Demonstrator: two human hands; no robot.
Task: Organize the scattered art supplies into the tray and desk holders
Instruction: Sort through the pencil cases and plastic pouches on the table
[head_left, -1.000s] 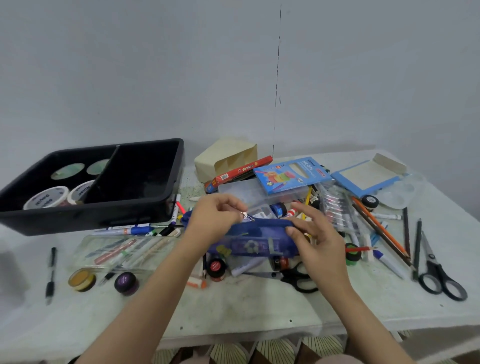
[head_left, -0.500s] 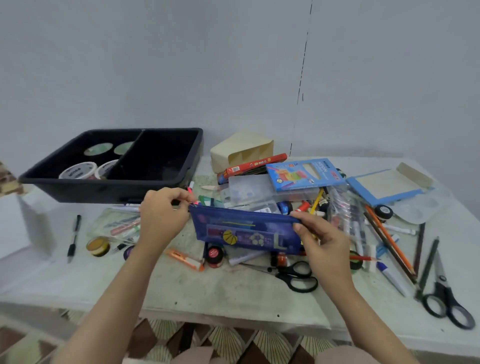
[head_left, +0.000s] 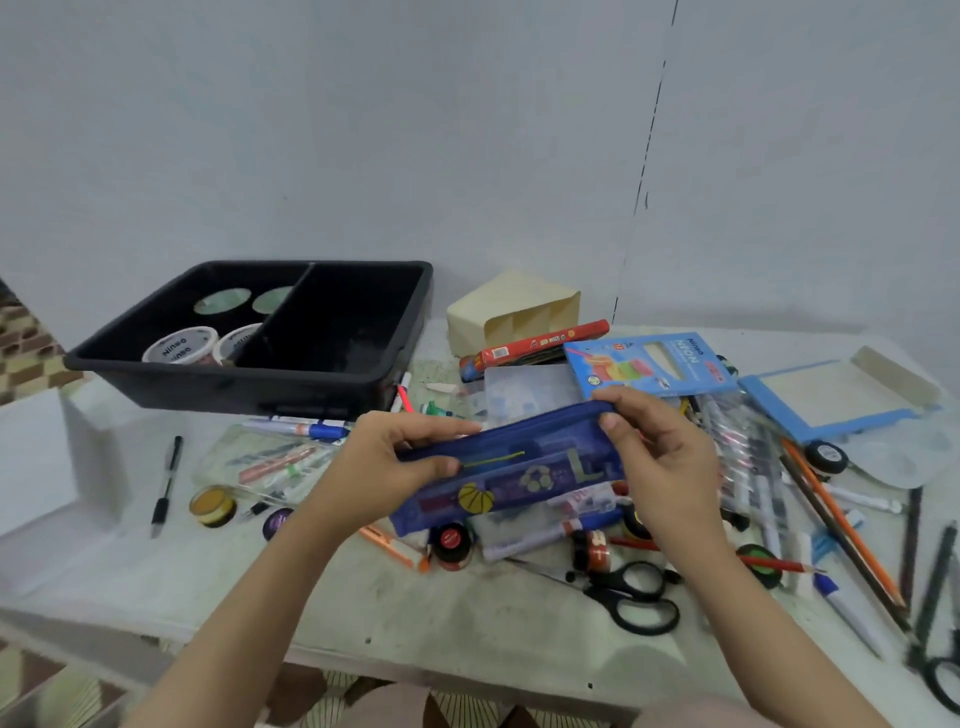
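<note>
Blue mesh pouch (head_left: 519, 478) held just above bench (head_left: 415, 613) clutter, right end higher. Left hand (head_left: 384, 467) pinches left end; right hand (head_left: 670, 467) pinches top-right corner at zip. Best play: brace left, pull zip straight along, then into tray (head_left: 249, 387).

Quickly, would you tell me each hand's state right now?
The left hand grips the left end of the blue pencil pouch.
The right hand pinches its upper right corner.
</note>
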